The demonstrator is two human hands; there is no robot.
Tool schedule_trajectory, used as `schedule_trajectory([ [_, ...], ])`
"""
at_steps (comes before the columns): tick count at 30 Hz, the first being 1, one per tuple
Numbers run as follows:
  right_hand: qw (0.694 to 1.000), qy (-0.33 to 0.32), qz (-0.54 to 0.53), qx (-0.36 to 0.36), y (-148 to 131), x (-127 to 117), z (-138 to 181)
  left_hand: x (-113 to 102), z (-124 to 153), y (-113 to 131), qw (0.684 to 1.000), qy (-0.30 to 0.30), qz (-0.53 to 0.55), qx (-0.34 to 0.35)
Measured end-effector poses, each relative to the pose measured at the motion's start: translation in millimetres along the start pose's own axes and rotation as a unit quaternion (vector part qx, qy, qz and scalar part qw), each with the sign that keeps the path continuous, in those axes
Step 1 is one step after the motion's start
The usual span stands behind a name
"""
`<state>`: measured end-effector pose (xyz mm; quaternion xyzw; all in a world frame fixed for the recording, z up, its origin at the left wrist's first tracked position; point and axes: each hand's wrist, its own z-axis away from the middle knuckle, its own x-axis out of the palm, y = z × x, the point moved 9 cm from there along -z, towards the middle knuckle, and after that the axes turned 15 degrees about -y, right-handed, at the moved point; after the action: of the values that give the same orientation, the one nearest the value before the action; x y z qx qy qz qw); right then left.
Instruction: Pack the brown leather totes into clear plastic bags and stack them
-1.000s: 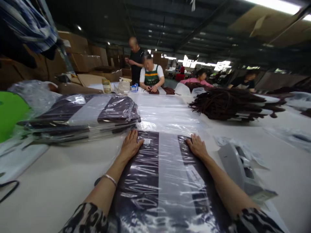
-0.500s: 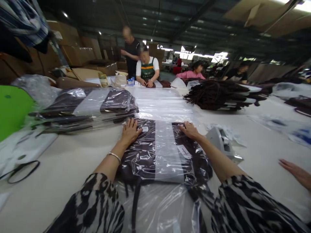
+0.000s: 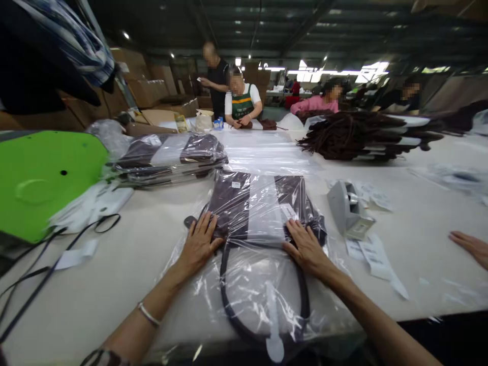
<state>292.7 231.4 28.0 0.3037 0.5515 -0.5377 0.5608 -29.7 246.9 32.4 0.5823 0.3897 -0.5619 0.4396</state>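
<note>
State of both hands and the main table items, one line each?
Left hand, open, flat on clear plastic
Right hand, open, resting on the plastic
Dark item, lying inside the plastic
Strap, looped toward the wearer
Left stack, plastic-wrapped
Brown pile, stacked loosely
Grey dispenser, untouched

Place: a big workshop
Roof [image 3: 290, 30]: high and dark
Boxes [image 3: 142, 94]: brown, piled up
Packs [image 3: 263, 206]: brown, in clear plastic
Workers [image 3: 243, 104]: around a big table [image 3: 141, 264]
</note>
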Motion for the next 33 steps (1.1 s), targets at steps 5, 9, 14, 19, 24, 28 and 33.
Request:
schedule_trajectory([
  [5,0.997,-0.018,-0.052,-0.050,-4.8,-12.5,11.9,3.6,47.2,-3.8,1.000,-0.024,-0.017,-0.006],
  [9,0.976,-0.004,-0.211,-0.044,-0.3,-37.7,39.4,13.3,96.7,-33.2,0.997,-0.023,-0.063,-0.044],
  [14,0.959,0.122,-0.253,-0.043,-8.2,-80.0,66.9,22.8,150.3,-78.6,0.985,-0.083,-0.049,-0.141],
  [19,0.977,0.141,-0.103,-0.124,-60.5,-72.6,27.8,4.9,149.2,-86.4,0.983,-0.088,0.075,-0.144],
  [24,0.991,0.119,0.030,-0.049,-65.4,-43.9,-22.8,-21.2,75.9,-96.9,0.942,-0.020,0.248,-0.227],
  [28,0.999,0.031,0.041,0.018,-42.7,-20.9,-42.2,-27.4,29.9,-93.4,0.911,-0.047,0.334,-0.238],
  [33,0.998,-0.007,-0.032,0.058,-30.5,-29.3,-57.7,-31.1,18.7,-83.4,0.908,-0.088,0.373,-0.168],
])
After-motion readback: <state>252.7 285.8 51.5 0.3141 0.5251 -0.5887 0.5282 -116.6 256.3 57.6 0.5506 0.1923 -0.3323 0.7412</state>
